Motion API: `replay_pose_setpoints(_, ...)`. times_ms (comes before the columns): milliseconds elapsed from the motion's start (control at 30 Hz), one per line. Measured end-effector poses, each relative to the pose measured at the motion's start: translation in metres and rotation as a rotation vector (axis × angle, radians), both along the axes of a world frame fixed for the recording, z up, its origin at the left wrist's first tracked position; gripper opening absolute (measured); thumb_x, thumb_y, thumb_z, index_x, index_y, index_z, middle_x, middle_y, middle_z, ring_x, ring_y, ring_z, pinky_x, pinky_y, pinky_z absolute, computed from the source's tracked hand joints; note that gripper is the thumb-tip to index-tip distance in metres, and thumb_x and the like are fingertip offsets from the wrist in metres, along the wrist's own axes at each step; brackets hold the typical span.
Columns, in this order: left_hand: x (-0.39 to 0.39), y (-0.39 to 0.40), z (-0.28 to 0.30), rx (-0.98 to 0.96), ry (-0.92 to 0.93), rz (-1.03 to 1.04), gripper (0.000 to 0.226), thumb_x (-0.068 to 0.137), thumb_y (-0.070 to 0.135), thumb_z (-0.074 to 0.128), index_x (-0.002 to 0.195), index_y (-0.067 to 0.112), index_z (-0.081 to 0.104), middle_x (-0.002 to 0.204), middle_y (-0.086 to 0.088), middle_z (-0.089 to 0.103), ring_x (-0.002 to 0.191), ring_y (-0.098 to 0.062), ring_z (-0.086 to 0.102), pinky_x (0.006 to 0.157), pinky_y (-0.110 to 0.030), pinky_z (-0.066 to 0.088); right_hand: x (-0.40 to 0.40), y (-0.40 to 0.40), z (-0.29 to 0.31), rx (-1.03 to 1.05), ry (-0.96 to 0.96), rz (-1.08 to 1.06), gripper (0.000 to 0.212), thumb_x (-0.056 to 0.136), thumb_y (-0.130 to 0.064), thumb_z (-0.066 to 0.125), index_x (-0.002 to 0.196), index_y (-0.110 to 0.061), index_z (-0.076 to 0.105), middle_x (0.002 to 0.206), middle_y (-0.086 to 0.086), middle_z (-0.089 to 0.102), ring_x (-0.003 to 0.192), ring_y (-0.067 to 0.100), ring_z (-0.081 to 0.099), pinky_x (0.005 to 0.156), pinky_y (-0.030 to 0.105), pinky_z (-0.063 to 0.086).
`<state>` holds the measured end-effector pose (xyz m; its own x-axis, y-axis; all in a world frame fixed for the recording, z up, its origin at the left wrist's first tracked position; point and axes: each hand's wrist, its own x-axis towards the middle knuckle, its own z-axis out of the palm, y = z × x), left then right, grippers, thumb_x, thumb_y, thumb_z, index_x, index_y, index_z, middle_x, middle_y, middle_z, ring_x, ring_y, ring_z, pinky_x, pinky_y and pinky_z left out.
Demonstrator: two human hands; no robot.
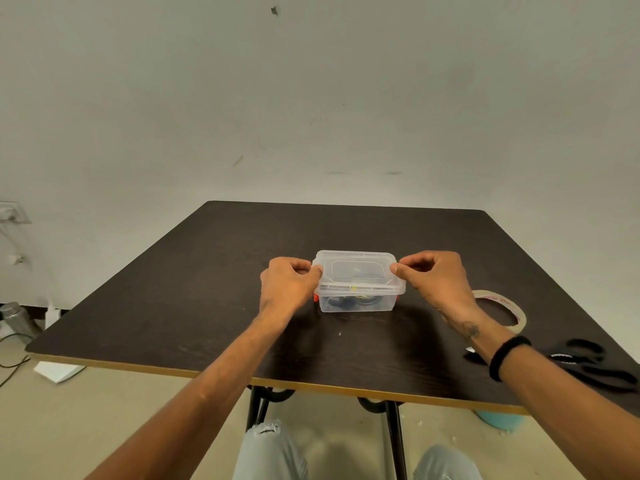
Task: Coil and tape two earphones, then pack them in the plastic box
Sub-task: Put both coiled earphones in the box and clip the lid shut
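Note:
A clear plastic box (358, 301) stands in the middle of the dark table (194, 289), with its clear lid (356, 270) lying on top. Dark coiled earphones (348, 301) with a bit of yellow show through the box's front wall. My left hand (289, 284) pinches the lid's left edge, and my right hand (433, 277) pinches its right edge. Red latches peek out at both lower sides of the box.
A roll of clear tape (502, 311) lies on the table right of my right wrist. Black scissors (595, 367) lie near the front right corner. The wall stands just behind the table's far edge. A bottle and cables sit on the floor at the left.

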<state>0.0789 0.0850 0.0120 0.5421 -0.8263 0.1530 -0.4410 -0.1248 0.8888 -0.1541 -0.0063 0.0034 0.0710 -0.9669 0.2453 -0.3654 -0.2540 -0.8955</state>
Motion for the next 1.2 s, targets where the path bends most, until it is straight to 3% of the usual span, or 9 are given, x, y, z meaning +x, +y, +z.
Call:
replay_pose_setpoints(133,0.002,0.002,0.005,0.05,0.004,-0.015,0.01,0.093,0.022,0.072,0.096,0.017,0.079,0.09,-0.001,0.078,0.078,-0.017,0.077,0.084,-0.04,0.065,0.006,0.0,0.0,0.084,0.005,-0.019,0.011,0.091,-0.024,0.081,0.099,-0.017,0.082,0.096,-0.001,0.078,0.09,0.017,0.072,0.085,0.041,0.064)
replay_pose_setpoints(200,0.004,0.004,0.005,0.084,0.014,-0.026,0.013,0.093,0.02,0.073,0.101,0.014,0.08,0.094,-0.003,0.078,0.075,-0.016,0.078,0.084,-0.038,0.065,0.008,-0.001,0.001,0.093,0.015,-0.024,0.012,0.092,-0.022,0.079,0.102,-0.016,0.081,0.099,0.0,0.077,0.093,0.018,0.071,0.087,0.044,0.064)
replay_pose_setpoints(333,0.009,0.0,0.005,0.11,0.102,-0.042,0.003,0.09,0.019,0.078,0.089,0.017,0.076,0.092,-0.007,0.078,0.077,-0.02,0.078,0.084,-0.039,0.066,0.009,-0.004,-0.002,0.137,-0.049,-0.013,0.01,0.091,-0.019,0.081,0.1,-0.015,0.08,0.1,0.003,0.078,0.094,0.021,0.074,0.087,0.045,0.065)
replay_pose_setpoints(533,0.029,-0.007,0.012,0.319,0.603,-0.156,0.036,0.082,0.015,0.086,0.111,0.004,0.07,0.111,-0.023,0.074,0.106,-0.031,0.075,0.095,-0.043,0.062,0.003,-0.015,0.006,0.581,-0.256,0.073,0.036,0.09,-0.022,0.083,0.115,0.002,0.07,0.107,0.019,0.078,0.097,0.03,0.077,0.077,0.039,0.063)
replay_pose_setpoints(633,0.033,-0.008,0.017,0.373,0.699,-0.202,0.031,0.085,0.009,0.083,0.111,0.001,0.068,0.111,-0.027,0.074,0.11,-0.036,0.074,0.101,-0.046,0.058,-0.001,-0.021,0.012,0.7,-0.213,0.139,0.041,0.092,-0.024,0.08,0.12,0.005,0.07,0.109,0.023,0.077,0.098,0.033,0.076,0.084,0.044,0.063)
replay_pose_setpoints(800,0.04,-0.012,0.013,0.404,0.811,-0.245,0.044,0.082,0.007,0.084,0.12,-0.003,0.066,0.11,-0.026,0.076,0.106,-0.036,0.075,0.097,-0.047,0.059,-0.001,-0.018,0.02,0.75,-0.188,0.122,0.045,0.09,-0.026,0.082,0.116,0.007,0.068,0.11,0.026,0.075,0.099,0.035,0.075,0.09,0.046,0.062)
replay_pose_setpoints(933,0.041,-0.016,0.0,0.309,0.754,-0.174,0.04,0.077,0.012,0.09,0.11,-0.004,0.073,0.104,-0.022,0.078,0.096,-0.029,0.076,0.09,-0.041,0.061,0.0,-0.015,0.017,0.646,-0.184,0.038,0.043,0.084,-0.027,0.088,0.109,0.006,0.073,0.092,0.015,0.075,0.08,0.022,0.072,0.078,0.037,0.065)
replay_pose_setpoints(1033,0.038,-0.02,-0.007,0.181,0.652,-0.122,0.033,0.075,0.011,0.092,0.101,-0.004,0.077,0.1,-0.021,0.078,0.087,-0.024,0.074,0.081,-0.034,0.062,0.004,-0.013,0.016,0.501,-0.125,-0.033,0.032,0.085,-0.024,0.088,0.098,0.003,0.077,0.086,0.015,0.078,0.07,0.018,0.072,0.079,0.04,0.067)
replay_pose_setpoints(1200,0.024,-0.02,-0.011,0.054,0.251,-0.035,0.018,0.083,0.023,0.088,0.097,0.013,0.082,0.089,-0.005,0.08,0.077,-0.017,0.077,0.085,-0.041,0.065,0.012,-0.008,0.016,0.285,0.084,-0.09,0.019,0.088,-0.027,0.085,0.085,-0.01,0.08,0.081,0.008,0.079,0.069,0.02,0.078,0.074,0.041,0.068)
